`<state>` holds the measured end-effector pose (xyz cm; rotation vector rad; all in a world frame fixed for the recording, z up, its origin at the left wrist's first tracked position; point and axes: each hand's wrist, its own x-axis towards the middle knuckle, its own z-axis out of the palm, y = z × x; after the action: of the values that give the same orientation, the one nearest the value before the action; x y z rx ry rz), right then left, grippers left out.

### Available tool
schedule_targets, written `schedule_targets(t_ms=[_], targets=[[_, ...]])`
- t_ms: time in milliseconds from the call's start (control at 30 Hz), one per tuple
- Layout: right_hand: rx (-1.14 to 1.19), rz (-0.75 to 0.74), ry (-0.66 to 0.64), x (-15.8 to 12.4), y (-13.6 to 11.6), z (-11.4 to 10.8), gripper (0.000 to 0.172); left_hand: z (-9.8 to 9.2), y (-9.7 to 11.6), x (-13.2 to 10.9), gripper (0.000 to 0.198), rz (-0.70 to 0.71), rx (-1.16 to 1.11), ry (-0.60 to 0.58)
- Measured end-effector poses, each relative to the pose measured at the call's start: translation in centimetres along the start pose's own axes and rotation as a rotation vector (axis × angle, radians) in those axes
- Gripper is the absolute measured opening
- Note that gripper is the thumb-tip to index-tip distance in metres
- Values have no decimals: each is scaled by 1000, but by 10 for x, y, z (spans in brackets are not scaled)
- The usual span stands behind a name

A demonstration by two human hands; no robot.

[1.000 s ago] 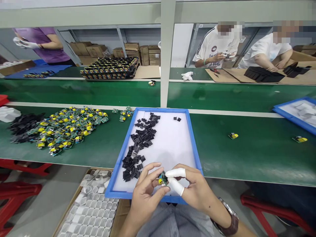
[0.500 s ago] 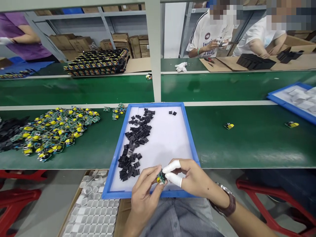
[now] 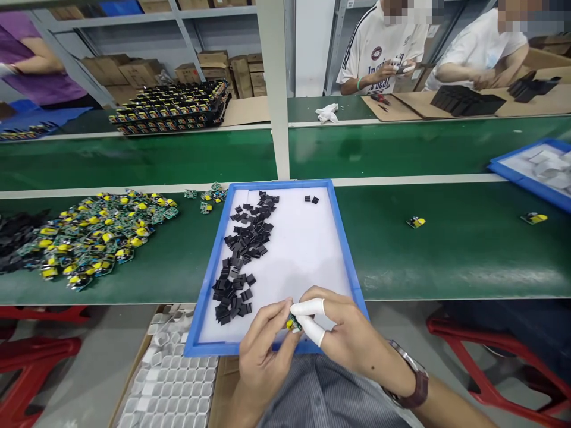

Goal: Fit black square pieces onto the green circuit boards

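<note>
Over the near end of a blue-rimmed tray [image 3: 345,249], a small circuit board [image 3: 293,323] with a yellow part sits between both hands. My left hand [image 3: 266,342] pinches it from the left with bare fingertips. My right hand [image 3: 336,324], with white covers on thumb and forefinger, closes on its right side. Fingers hide much of the board. Small black plastic pieces [image 3: 247,241] lie scattered along the tray's left side, and a pair of them [image 3: 311,200] rests near the far right corner.
A heap of circuit boards [image 3: 100,229] lies left of the tray, beside dark pieces [image 3: 20,232]. Two single boards [image 3: 416,222] lie to the right. A post [image 3: 276,89] rises behind the tray. White plastic trays [image 3: 169,380] are below left; co-workers [image 3: 379,53] sit opposite.
My right thumb and forefinger have shifted slightly left over the board, covering more of it. The board has turned a little between the fingers. The whole view has tilted slightly.
</note>
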<state>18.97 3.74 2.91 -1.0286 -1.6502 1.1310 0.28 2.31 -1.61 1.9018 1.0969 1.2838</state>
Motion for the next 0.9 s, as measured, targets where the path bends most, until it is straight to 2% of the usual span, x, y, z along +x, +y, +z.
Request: schedule_targets(t_ms=[67, 133, 233, 333, 467, 567, 900], targets=[[23, 33, 33, -2, 5, 2, 30, 1, 0, -1, 60, 4, -5, 6], [57, 61, 90, -6, 10, 4, 29, 2, 2, 0, 57, -49, -7, 19], [40, 37, 100, -14, 16, 4, 38, 4, 7, 2, 50, -109, 10, 46], [-24, 22, 89, -19, 18, 4, 51, 7, 12, 5, 49, -39, 109, 59], [-14, 49, 120, -18, 20, 8, 43, 11, 12, 4, 56, 80, 185, 105], [16, 41, 144, -17, 21, 12, 42, 14, 9, 1, 60, 114, 185, 131], [31, 26, 76, -17, 26, 9, 48, 17, 5, -6, 59, -2, 112, 160]])
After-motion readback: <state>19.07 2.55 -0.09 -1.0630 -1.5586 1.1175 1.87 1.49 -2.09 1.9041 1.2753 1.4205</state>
